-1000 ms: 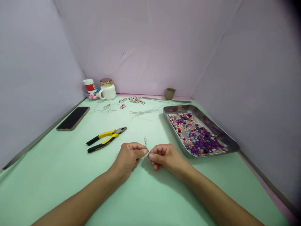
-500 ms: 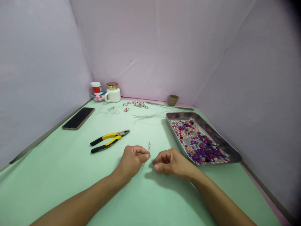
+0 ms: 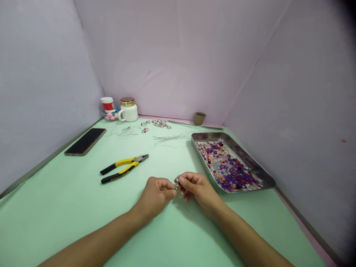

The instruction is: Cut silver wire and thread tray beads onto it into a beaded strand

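My left hand (image 3: pixel 158 194) pinches the lower end of a small beaded wire (image 3: pixel 177 181), with a thin tail of wire sticking out below the fingers. Clear, silvery beads show between the two hands. My right hand (image 3: pixel 196 189) has its thumb and forefinger closed on the upper, beaded part, which is partly hidden by the fingertips. Both hands meet just above the green table (image 3: pixel 133 222). Left of them lie pliers (image 3: pixel 125 168) with yellow and black handles, jaws slightly apart.
A metal tray (image 3: pixel 267 180) of mixed beads stands at the right. Behind are loose wires (image 3: pixel 172 137), finished-looking beaded rings (image 3: pixel 160 123), a small brown cup (image 3: pixel 199 118), a white lidded mug (image 3: pixel 129 111), a red-and-white tub (image 3: pixel 108 105) and a phone (image 3: pixel 85 141).
My right hand has moved from the wire's lower tail up to the beads and now pinches them. My left hand keeps its pinch. The whole view has shifted slightly.
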`<state>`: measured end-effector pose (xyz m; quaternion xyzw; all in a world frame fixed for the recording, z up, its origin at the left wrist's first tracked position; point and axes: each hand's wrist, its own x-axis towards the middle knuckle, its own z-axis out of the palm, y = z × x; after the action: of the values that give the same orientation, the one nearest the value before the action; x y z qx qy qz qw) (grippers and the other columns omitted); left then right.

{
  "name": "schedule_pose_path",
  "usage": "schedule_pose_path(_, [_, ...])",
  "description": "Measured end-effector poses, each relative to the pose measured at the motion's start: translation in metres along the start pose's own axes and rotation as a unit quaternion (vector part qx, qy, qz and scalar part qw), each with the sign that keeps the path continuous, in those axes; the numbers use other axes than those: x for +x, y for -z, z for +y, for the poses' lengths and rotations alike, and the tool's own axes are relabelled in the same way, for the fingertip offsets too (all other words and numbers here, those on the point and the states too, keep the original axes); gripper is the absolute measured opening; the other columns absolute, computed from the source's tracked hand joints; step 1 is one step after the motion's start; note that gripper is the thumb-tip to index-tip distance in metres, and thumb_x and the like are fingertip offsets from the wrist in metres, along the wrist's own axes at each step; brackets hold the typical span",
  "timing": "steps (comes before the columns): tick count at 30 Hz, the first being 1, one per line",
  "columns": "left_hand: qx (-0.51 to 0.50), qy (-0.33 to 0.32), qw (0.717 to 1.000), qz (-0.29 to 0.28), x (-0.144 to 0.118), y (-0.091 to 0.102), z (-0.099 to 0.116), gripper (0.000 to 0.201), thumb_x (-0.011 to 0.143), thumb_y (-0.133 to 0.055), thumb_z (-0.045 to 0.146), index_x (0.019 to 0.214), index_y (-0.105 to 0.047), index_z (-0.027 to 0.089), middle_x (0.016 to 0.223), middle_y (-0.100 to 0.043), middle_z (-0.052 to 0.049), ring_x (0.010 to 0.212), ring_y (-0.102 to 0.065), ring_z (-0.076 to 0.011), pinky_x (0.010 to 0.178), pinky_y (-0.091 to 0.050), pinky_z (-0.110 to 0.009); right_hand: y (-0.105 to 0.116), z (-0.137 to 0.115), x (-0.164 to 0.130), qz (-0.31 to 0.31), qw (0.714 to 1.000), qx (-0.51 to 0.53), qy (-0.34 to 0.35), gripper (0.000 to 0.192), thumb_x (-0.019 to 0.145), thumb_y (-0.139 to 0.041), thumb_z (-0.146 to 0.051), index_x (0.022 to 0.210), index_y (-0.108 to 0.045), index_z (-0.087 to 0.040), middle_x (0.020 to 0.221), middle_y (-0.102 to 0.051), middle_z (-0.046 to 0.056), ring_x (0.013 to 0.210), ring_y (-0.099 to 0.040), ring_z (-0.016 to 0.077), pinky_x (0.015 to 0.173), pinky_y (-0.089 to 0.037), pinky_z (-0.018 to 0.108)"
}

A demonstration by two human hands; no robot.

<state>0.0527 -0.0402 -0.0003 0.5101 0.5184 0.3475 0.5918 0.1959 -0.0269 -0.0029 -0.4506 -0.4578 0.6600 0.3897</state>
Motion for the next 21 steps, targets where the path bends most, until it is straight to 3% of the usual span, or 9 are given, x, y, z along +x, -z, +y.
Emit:
schedule_pose_path(2, [-0.008, 0.011, 1.000, 0.004, 0.000, 0.001, 0.000, 0.011, 0.061, -0.057, 0.021, 0.054, -0.052, 0.014, 0.042, -0.034, 0.008, 0.041, -0.023, -0.0051, 0.041, -0.017, -0.022, 0.002, -0.003, 0.000, 0.010, 1.000, -0.013, 0.007, 0.030, 0.064, -0.064, -0.043, 0.067, -0.060, -0.013, 0.063, -0.058, 0.001, 0.046, -0.048, 0.0066, 0.038, -0.038, 0.017])
schedule_pose_path(5, [-0.008, 0.035, 0.999, 0.014, 0.000, 0.001, 0.002, 0.012, 0.062, -0.058, 0.025, 0.057, -0.054, 0.015, 0.039, -0.033, 0.009, 0.037, -0.020, -0.0041, 0.039, -0.014, -0.021, 0.015, -0.017, -0.001, 0.080, 0.992, -0.060, 0.071, 0.028, 0.066, -0.063, -0.041, 0.073, -0.062, -0.013, 0.067, -0.060, 0.003, 0.048, -0.049, 0.0078, 0.039, -0.040, 0.019])
schedule_pose_path(9, [0.018, 0.031, 0.999, 0.024, -0.001, 0.002, 0.001, 0.018, 0.066, -0.058, 0.030, 0.058, -0.053, 0.015, 0.041, -0.030, 0.009, 0.038, -0.019, -0.0042, 0.039, -0.013, -0.021, 0.054, -0.050, -0.009, 0.221, 0.957, -0.042, 0.184, 0.024, 0.064, -0.065, -0.036, 0.075, -0.061, -0.015, 0.066, -0.058, 0.002, 0.047, -0.048, 0.0075, 0.040, -0.040, 0.019])
schedule_pose_path(11, [0.034, 0.019, 0.999, 0.026, -0.002, 0.002, -0.002, 0.021, 0.068, -0.057, 0.033, 0.058, -0.053, 0.016, 0.043, -0.028, 0.009, 0.040, -0.018, -0.0047, 0.040, -0.013, -0.021, 0.076, -0.066, -0.016, 0.276, 0.938, -0.020, 0.208, 0.024, 0.062, -0.066, -0.035, 0.076, -0.061, -0.016, 0.068, -0.058, 0.001, 0.048, -0.048, 0.0068, 0.042, -0.041, 0.019])
schedule_pose_path(14, [0.046, 0.010, 0.998, 0.039, 0.000, 0.002, -0.006, 0.024, 0.068, -0.057, 0.037, 0.059, -0.053, 0.016, 0.045, -0.027, 0.008, 0.042, -0.018, -0.0054, 0.040, -0.013, -0.021, 0.107, -0.083, -0.019, 0.319, 0.927, -0.079, 0.179, 0.023, 0.061, -0.066, -0.035, 0.074, -0.061, -0.017, 0.068, -0.059, 0.002, 0.051, -0.050, 0.0084, 0.047, -0.043, 0.022])
schedule_pose_path(17, [0.037, 0.012, 0.998, 0.059, 0.003, 0.002, -0.010, 0.027, 0.067, -0.059, 0.041, 0.062, -0.055, 0.015, 0.046, -0.029, 0.007, 0.043, -0.020, -0.0058, 0.040, -0.014, -0.021, 0.133, -0.094, -0.012, 0.314, 0.913, -0.233, 0.117, 0.017, 0.061, -0.064, -0.031, 0.069, -0.061, -0.016, 0.057, -0.056, 0.000, 0.048, -0.048, 0.0091, 0.046, -0.040, 0.022])
schedule_pose_path(21, [0.010, 0.036, 0.997, 0.070, 0.008, 0.004, -0.012, 0.030, 0.063, -0.062, 0.044, 0.063, -0.054, 0.016, 0.045, -0.026, 0.008, 0.043, -0.019, -0.0059, 0.040, -0.014, -0.021, 0.157, -0.102, 0.006, 0.291, 0.849, -0.429, 0.101, 0.015, 0.068, -0.053, -0.027, 0.072, -0.063, -0.015, 0.054, -0.057, 0.000, 0.046, -0.048, 0.0102, 0.045, -0.035, 0.022])
